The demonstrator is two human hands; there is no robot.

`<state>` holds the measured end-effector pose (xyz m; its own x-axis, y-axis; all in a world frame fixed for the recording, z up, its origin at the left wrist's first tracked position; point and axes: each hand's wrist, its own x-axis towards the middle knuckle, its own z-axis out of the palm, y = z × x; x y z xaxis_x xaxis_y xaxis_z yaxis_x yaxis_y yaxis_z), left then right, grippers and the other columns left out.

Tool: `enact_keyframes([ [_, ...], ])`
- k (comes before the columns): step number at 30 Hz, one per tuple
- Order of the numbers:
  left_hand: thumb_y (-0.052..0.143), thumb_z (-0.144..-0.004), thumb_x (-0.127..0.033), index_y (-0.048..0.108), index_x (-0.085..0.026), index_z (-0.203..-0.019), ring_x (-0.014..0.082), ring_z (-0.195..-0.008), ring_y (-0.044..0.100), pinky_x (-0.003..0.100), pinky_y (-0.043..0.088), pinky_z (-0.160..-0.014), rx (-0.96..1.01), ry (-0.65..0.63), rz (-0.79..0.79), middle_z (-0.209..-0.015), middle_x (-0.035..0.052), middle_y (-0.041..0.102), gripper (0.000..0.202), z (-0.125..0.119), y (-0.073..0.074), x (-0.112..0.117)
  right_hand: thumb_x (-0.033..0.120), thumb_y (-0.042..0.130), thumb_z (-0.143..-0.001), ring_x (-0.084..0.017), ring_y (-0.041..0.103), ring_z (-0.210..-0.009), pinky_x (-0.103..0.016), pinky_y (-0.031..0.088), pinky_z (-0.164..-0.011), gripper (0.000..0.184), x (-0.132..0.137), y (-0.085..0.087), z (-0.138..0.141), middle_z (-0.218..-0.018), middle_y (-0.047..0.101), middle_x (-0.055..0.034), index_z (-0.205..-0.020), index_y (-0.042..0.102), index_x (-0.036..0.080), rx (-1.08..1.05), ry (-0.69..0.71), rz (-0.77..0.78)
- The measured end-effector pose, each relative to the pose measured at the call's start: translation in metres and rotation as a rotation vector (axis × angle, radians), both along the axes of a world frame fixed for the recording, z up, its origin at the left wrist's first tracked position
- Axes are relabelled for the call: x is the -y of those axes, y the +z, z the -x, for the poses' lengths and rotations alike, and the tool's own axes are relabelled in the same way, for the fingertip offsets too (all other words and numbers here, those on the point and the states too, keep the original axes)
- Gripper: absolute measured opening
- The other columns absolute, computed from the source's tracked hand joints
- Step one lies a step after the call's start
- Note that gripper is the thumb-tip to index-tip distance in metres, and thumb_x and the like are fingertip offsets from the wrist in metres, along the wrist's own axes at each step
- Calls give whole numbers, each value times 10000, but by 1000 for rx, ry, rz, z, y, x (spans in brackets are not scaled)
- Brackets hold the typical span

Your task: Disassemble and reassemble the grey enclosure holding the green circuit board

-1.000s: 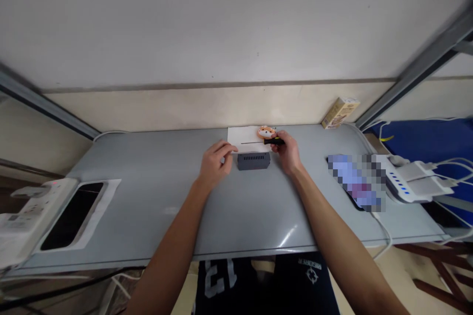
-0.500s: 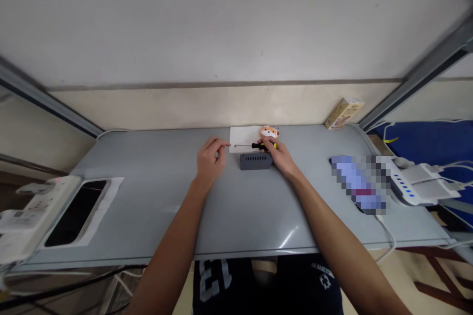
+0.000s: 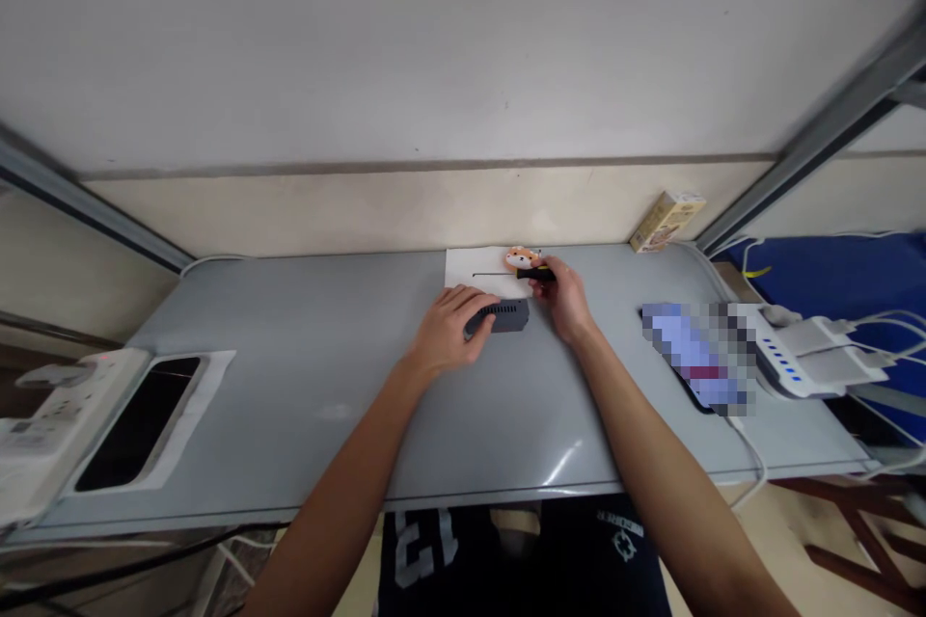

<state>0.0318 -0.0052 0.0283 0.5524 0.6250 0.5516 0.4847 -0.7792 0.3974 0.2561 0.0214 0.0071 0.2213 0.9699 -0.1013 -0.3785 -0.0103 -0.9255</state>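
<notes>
My left hand [image 3: 455, 326] is wrapped round the left end of a dark grey slotted box [image 3: 512, 316], thumb in front and fingers behind. The box rests on the grey table. In my right hand [image 3: 564, 299] is a screwdriver [image 3: 533, 275] with a black and yellow handle. Its thin shaft points left over a white sheet of paper [image 3: 463, 262], and a small dark bit shows at the tip; I cannot tell whether a screw is on it. An orange and white animal-face item [image 3: 521, 256] lies on the paper, just behind the screwdriver.
A phone [image 3: 141, 424] lies on white paper beside a power strip [image 3: 79, 405] at the left. To the right are a phone with a blurred screen [image 3: 691, 357] and a white charging station [image 3: 781, 357] with cables. A yellowish carton [image 3: 666, 222] leans near the wall.
My left hand has moved right from beside the paper and taken hold of the grey box. My right hand has lifted the screwdriver slightly and shifted it to the right.
</notes>
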Motion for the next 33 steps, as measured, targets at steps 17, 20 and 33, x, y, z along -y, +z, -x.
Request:
enact_keyframes([
  [17,583,-917,-187,679,-214,-1121,228,-976,662,402,464,-898,0,67,-128,-1063,64,733,227,-1,0,0,318,650,-661,-72,365,-510,-199,269,-374,217,3,14,-28,-631,435,26,-620,472,201,-322,-92,-137],
  [20,590,-924,-202,683,-217,-1128,227,-976,670,403,464,-914,-1,68,-142,-1068,63,744,225,-4,-1,1,321,645,-664,-74,368,-517,-200,257,-378,220,4,13,-29,-626,411,27,-619,468,199,-317,-93,-142],
  [33,604,-933,-219,687,-223,-1186,231,-990,678,423,455,-957,-38,85,-167,-1098,63,749,267,-8,-4,2,335,647,-679,-86,368,-541,-187,237,-376,243,1,7,-29,-629,402,21,-615,453,202,-296,-74,-152],
])
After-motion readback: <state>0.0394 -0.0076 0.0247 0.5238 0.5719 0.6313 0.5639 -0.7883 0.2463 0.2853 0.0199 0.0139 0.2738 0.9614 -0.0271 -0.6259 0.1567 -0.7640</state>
